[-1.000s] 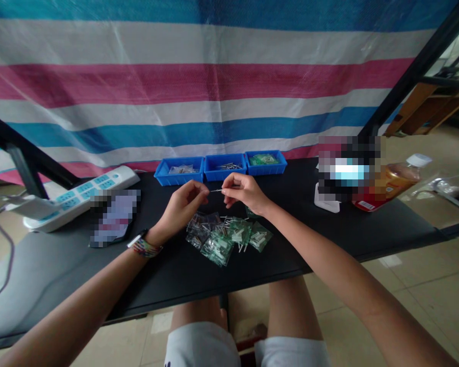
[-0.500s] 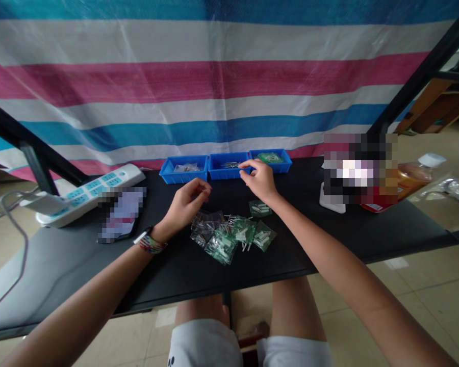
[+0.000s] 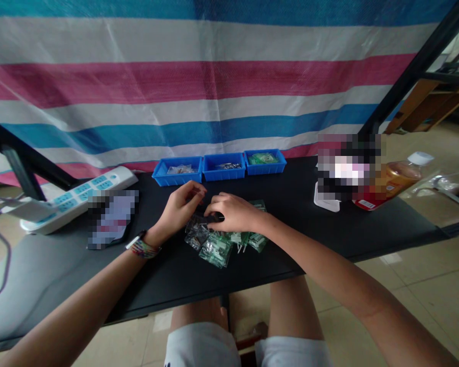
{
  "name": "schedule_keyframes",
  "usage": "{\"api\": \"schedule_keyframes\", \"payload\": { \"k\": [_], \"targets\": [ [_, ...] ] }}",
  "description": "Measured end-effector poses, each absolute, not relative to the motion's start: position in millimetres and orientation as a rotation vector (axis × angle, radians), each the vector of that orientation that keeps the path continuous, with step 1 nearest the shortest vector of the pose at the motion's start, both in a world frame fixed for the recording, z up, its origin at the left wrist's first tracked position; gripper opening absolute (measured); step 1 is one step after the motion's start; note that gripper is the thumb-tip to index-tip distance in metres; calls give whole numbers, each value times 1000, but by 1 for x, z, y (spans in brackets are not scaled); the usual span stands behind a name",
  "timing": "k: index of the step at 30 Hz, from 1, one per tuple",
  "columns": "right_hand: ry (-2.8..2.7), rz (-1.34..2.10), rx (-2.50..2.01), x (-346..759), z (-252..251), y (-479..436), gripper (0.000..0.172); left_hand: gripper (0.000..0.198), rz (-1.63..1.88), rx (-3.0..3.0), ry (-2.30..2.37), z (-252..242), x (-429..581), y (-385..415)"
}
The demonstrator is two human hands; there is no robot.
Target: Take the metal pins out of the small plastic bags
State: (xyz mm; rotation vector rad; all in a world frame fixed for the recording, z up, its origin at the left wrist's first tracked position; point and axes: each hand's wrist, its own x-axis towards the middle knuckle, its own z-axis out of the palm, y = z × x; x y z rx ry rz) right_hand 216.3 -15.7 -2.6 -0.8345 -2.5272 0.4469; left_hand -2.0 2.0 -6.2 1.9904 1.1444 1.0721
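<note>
Black bench (image 3: pixel 286 201): plastic bags (image 3: pixel 215 251) lie just beneath the right hand (image 3: pixel 232 211), nearer it than the left hand (image 3: pixel 180 205); both curl, whether gripping anything I cannot tell.

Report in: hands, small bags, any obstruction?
Left hand curled, hold unclear. Right hand at the small bags, hold unclear. Right hand hides some bags; three blue trays beyond, out of the way.

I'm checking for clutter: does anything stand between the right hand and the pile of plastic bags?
Nothing visible does. The right hand is at the pile of plastic bags, hiding part of it in this view; contact is hard to tell. The left hand is off to the left, not between them.
</note>
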Motion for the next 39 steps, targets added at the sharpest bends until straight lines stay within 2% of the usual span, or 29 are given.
{"api": "schedule_keyframes", "payload": {
  "k": [7, 9, 12, 15, 18, 21, 24, 27, 34, 37, 39],
  "targets": [
    [-2578, 285, -908, 218, -1, -23, 39, 25, 1067, 1980, 1137, -5, -2, 1],
    [-2579, 250, -920, 218, -1, -24, 31, 26, 1064, 1976, 1133, -5, 0, 0],
    [-2556, 214, -915, 218, 0, -24, 10, 26, 1061, 1965, 1141, -4, 1, -1],
    [-2443, 219, -910, 220, 2, -19, 16, 28, 1053, 1975, 1141, -1, 0, -1],
    [-2158, 422, -934, 223, 0, -9, 18, 34, 1021, 2011, 1102, 5, 0, -3],
    [-1789, 854, -920, 223, -8, 2, 20, 43, 985, 2004, 1029, 10, 3, -8],
    [-1486, 1282, -827, 220, -16, 9, 33, 43, 1005, 1958, 984, 10, 6, -10],
    [-1354, 1496, -738, 215, -20, 9, 43, 41, 1051, 1902, 955, 4, 9, -8],
    [-1325, 1513, -778, 214, -16, 9, 47, 47, 1127, 1787, 949, 0, 9, -5],
    [-1338, 1414, -765, 217, -11, 8, 43, 42, 1129, 1777, 1000, 4, 7, -4],
    [-1383, 1292, -752, 219, -8, 5, 37, 51, 1059, 1779, 1010, 5, 5, -3]
  ]
}}
